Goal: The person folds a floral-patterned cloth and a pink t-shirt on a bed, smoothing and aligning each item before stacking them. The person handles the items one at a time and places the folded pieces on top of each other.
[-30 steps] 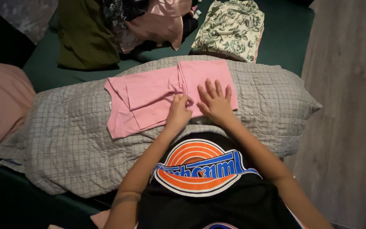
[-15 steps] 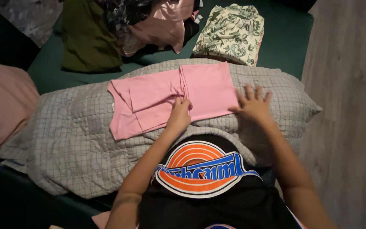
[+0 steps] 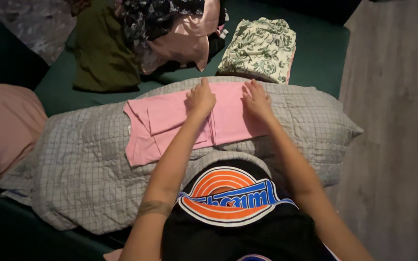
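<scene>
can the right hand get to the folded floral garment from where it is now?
Probably yes: the right hand lies on the pink garment, and the folded floral garment sits just beyond it with nothing between.

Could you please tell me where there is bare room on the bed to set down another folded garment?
Bare green sheet lies right of the folded floral garment. The grey quilt is bare left of the pink shirt. The far side is crowded by the clothes pile and olive garment.

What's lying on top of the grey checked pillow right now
A partly folded pink garment lies on the grey checked pillow, with the left hand and right hand pressing its far edge. The pillow surface beneath the garment is covered.
</scene>
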